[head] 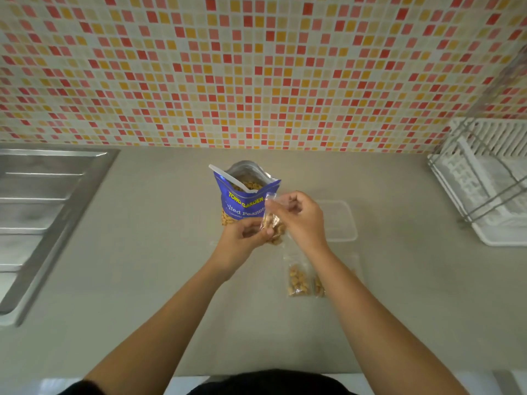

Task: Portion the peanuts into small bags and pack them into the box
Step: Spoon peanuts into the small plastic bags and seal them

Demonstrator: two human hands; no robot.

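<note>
Mosaic tiles [256, 67] in red, orange and cream cover the wall at the far side, and a plain grey countertop [142, 280] is spread below them. At the left edge a steel sink drainboard [42, 201] is set into the surface, and at the far right a white dish rack [484, 181] is placed against the wall.

Near the middle of the countertop a blue peanut bag [242, 195] is stood upright with its top open, and peanuts are visible inside its mouth. Just to its right a clear plastic box [342, 223] is laid on the surface, partly hidden behind the right hand.

A small clear bag [272, 220], partly filled with peanuts, is held up in front of the blue bag between both hands. Its lower part is gripped by the curled fingers of the left hand [245, 238], while its upper edge is pinched by the fingertips of the right hand [302, 218]. Whether the small bag's seal is closed cannot be told.

Nearer to the person, just right of centre, two filled small bags [299, 280] are laid side by side on the countertop, touching or almost touching; the right one is partly covered by the right forearm. Both forearms are bare.
</note>
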